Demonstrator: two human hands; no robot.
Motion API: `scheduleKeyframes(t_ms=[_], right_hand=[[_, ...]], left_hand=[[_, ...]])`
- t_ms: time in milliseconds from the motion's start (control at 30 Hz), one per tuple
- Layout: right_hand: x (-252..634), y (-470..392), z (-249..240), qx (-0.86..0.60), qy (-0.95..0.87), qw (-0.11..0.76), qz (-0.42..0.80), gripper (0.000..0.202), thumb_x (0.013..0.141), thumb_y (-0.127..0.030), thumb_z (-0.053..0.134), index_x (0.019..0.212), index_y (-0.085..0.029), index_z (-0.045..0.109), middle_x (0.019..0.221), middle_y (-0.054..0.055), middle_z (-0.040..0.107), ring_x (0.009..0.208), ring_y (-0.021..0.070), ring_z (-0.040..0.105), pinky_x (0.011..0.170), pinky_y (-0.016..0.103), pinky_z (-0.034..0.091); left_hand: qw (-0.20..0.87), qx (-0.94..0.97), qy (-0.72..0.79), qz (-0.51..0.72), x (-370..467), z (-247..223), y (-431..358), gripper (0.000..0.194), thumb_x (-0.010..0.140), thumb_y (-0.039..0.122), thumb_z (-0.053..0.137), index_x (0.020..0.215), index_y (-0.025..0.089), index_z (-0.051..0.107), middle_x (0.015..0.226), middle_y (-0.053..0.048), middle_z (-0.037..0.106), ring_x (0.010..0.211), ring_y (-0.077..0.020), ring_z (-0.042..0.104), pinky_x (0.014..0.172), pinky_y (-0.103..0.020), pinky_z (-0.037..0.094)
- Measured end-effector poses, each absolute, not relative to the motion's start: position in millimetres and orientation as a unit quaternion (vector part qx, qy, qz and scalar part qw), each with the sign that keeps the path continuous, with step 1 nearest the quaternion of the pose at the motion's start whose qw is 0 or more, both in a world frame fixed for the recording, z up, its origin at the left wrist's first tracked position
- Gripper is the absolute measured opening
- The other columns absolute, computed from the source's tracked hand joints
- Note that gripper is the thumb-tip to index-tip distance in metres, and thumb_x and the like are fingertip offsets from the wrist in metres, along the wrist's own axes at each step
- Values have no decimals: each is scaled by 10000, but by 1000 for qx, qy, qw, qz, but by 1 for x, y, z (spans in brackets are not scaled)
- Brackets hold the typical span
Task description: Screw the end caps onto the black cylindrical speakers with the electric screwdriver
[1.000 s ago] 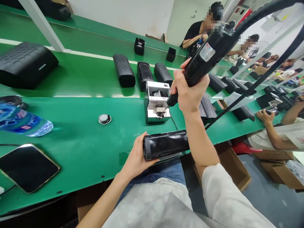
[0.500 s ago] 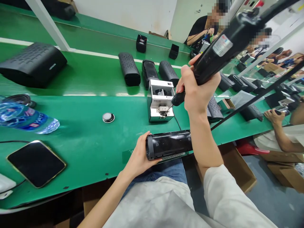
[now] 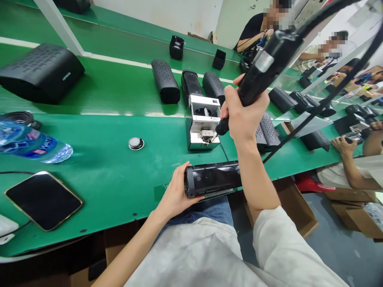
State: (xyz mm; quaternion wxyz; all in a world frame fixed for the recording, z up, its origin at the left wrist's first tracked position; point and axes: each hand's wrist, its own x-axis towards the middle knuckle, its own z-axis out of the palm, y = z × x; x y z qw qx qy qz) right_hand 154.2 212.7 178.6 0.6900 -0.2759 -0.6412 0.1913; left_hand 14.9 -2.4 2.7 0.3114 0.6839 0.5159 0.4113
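My left hand (image 3: 177,192) grips the left end of a black speaker body (image 3: 212,178), which lies lengthwise at the green bench's near edge. Wrapped around a black electric screwdriver (image 3: 254,77), my right hand (image 3: 247,113) is raised over the bench. The screwdriver's thin tip points down-left to the front of a silver screw feeder (image 3: 204,123); whether it touches a screw there is too small to tell. My right forearm hides the speaker body's right end.
Left on the bench (image 3: 113,187) are a phone (image 3: 44,200), a water bottle (image 3: 36,141) and a small round metal part (image 3: 136,143). Black speakers (image 3: 165,81) stand behind the feeder. A cable hangs at the right, where a person's hands (image 3: 347,144) work.
The screwdriver and my right hand have shifted slightly left, its tip still at the feeder's front. The view has moved a little. My left hand keeps its hold on the speaker body.
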Motion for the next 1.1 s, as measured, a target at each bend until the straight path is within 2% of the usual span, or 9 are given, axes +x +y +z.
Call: scheduleKeyframes(t_ms=[167, 300, 400, 533, 667, 800, 900, 1100], right_hand=[[167, 193, 197, -274, -634, 699, 184, 349, 1045, -634, 708, 1037, -326, 545, 632, -56, 445, 457, 159, 463, 479, 342, 405], [164, 196, 198, -287, -633, 699, 170, 371, 1042, -676, 659, 1029, -335, 514, 666, -35, 484, 494, 185, 477, 526, 365, 443], [159, 205, 188, -286, -641, 686, 192, 350, 1026, -652, 691, 1049, -344, 526, 682, -37, 514, 493, 181, 471, 538, 370, 442], [162, 207, 180, -268, -639, 686, 222, 368, 1004, -652, 752, 1042, -344, 553, 659, -60, 504, 443, 148, 412, 475, 344, 388], [173, 197, 190, -264, -633, 701, 196, 367, 1010, -658, 745, 1028, -337, 568, 633, -64, 432, 417, 137, 359, 432, 332, 340], [172, 191, 198, -263, -619, 722, 162, 331, 1052, -654, 665, 1062, -339, 563, 695, -29, 462, 447, 157, 438, 461, 343, 367], [165, 194, 196, -289, -625, 707, 164, 324, 1069, -646, 638, 1096, -335, 551, 741, -14, 494, 492, 168, 491, 502, 358, 415], [157, 212, 189, -299, -639, 694, 147, 312, 1100, -629, 609, 1084, -333, 512, 779, -13, 542, 492, 146, 438, 485, 346, 392]], left_hand=[[307, 686, 512, 416, 15, 1, -2, 1223, 842, 383, 986, 1752, 354, 170, 1651, -177, 488, 1563, -432, 534, 1282, -650, 495], [310, 684, 514, 414, 14, 1, -2, 1212, 845, 379, 982, 1747, 351, 173, 1646, -179, 486, 1550, -435, 541, 1272, -662, 499], [314, 684, 515, 410, 14, 2, -2, 1209, 847, 370, 977, 1745, 350, 167, 1639, -177, 486, 1540, -434, 548, 1266, -666, 503], [312, 684, 517, 410, 14, 4, -2, 1209, 847, 370, 975, 1746, 347, 167, 1638, -176, 477, 1542, -430, 546, 1271, -653, 503], [311, 687, 511, 413, 15, 3, -2, 1209, 846, 372, 980, 1745, 344, 172, 1632, -172, 488, 1539, -419, 546, 1276, -631, 504], [310, 685, 511, 416, 14, 4, -2, 1222, 830, 367, 993, 1741, 341, 179, 1629, -169, 489, 1536, -416, 547, 1281, -622, 498], [315, 683, 514, 412, 14, 5, -1, 1212, 837, 377, 987, 1741, 345, 180, 1628, -168, 488, 1532, -417, 550, 1280, -627, 497], [311, 685, 512, 414, 15, 5, -2, 1219, 842, 375, 981, 1749, 355, 166, 1644, -167, 483, 1551, -421, 533, 1284, -629, 490]])
